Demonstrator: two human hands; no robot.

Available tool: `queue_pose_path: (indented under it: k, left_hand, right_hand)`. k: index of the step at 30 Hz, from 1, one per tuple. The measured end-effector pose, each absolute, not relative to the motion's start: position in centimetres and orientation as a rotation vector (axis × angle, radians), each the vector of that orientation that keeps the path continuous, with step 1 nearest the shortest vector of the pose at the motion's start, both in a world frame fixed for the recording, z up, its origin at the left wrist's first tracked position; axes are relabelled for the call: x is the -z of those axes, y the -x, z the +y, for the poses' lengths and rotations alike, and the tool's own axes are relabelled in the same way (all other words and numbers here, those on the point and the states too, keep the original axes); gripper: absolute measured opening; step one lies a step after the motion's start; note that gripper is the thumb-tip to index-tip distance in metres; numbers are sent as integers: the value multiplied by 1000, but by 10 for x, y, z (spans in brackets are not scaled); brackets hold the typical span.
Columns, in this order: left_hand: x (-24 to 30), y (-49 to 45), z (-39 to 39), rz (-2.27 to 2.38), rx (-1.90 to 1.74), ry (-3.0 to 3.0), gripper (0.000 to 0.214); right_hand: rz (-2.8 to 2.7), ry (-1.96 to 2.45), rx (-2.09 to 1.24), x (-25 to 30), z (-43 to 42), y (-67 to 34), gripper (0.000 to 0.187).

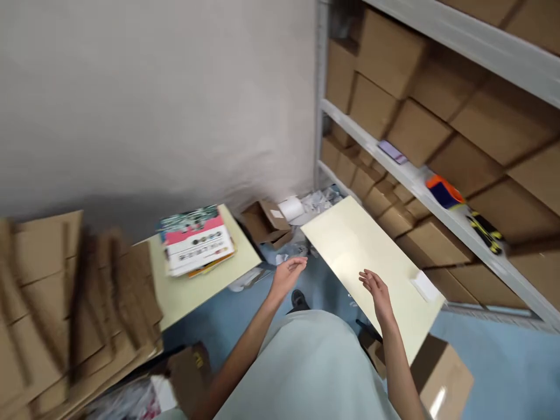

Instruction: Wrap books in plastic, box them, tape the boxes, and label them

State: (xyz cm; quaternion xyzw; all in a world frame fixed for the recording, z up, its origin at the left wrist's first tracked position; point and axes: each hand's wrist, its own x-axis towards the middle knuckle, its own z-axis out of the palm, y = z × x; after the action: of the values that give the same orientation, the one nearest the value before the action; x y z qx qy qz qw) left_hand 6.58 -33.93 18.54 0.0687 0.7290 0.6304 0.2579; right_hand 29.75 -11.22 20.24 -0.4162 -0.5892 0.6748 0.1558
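Observation:
My left hand point(286, 276) hangs in the air above the blue floor, between two pale yellow tabletops. Its fingers are stretched out and nothing shows in them. Over the near edge of the right tabletop point(345, 233) I hold my right hand point(377, 293), fingers loosely extended, also with nothing in it. A small white box point(425, 286) lies on that tabletop, to the right of my right hand. On the left tabletop point(188, 303) rests a stack of printed sheets or booklets point(199, 239), the top one white, pink and green.
Flattened cardboard point(83, 303) is piled at the left. An open carton point(265, 221), a white roll point(291, 208) and crumpled paper lie by the wall. Metal shelving point(437, 204) with several cartons stands right, bearing a tape dispenser point(444, 191), a yellow-black cutter point(485, 232) and a phone-like object point(392, 151).

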Motion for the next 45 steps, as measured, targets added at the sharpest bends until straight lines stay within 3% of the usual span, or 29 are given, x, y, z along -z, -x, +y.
queue_pose_path:
  k: [10,17,22,28,34,45]
  left_hand:
    - [-200,9,-519,2151,-2017,455,31]
    - [-208,38,-547,2206,-2061,768,35]
    - [-215,69,-542,2180,-2110,919,32]
    - [-214,91,-533,2113,-2173,999,31]
    - [-217,101,-534,2167,-2164,899,26]
    - [-221,127,-561,2035,-2130,762,30]
  right_hand:
    - [-2233,597,-2337,-218,-246,-48,54]
    - [-2402,282,-2586,-187,-295,40,52]
    - [-2643,452,-2622,-157,-320,95,44]
    - [-2920,666,-2663,-134,-344,128,33]
    - [-2967,721,-2779,-127,-365,132,43]
    - [-2984,577,-2465,-132,-391,126,52]
